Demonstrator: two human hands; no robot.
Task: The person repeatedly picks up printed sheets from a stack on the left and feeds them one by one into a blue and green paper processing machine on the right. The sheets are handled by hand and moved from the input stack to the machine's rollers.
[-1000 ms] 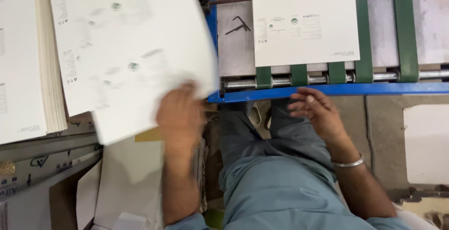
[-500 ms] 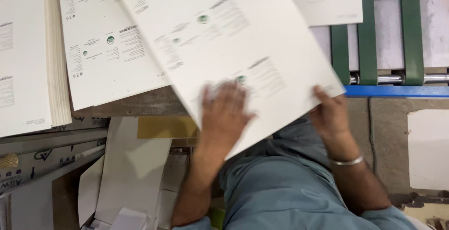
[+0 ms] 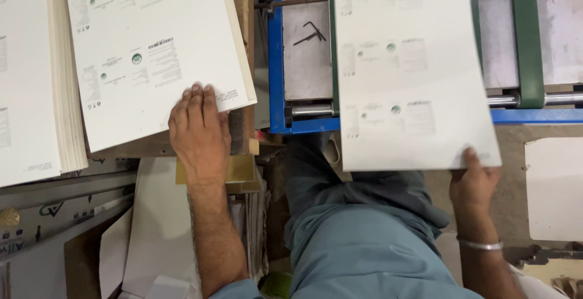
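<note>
My left hand (image 3: pixel 197 130) lies flat, palm down, on the near corner of the stack of printed sheets (image 3: pixel 152 50). Fingers (image 3: pixel 195 98) stretched out and close together, pressing on the top sheet, not curled round anything. Stack sits on a wooden block (image 3: pixel 240 62), tilted a bit against the frame, edges of many sheets visible along its right side.

My right hand (image 3: pixel 475 180) has the single printed sheet (image 3: pixel 408 68) by its near right corner. Thumb on top at the edge, other fingers under the sheet, so I can't see them; pinch looks closed on the sheet. Sheet lies lengthwise over the blue machine frame (image 3: pixel 276 50) and the green belts (image 3: pixel 526 37), near edge hanging past the frame toward my lap. Metal roller (image 3: pixel 562 98) crosses just beyond the sheet's right edge.

A second, taller pile of sheets (image 3: pixel 33 74) stands left of the stack, just beside it. Silver bangle (image 3: pixel 480 245) on the right wrist. A bent metal key (image 3: pixel 311 31) lies on the grey plate between frame and sheet.
</note>
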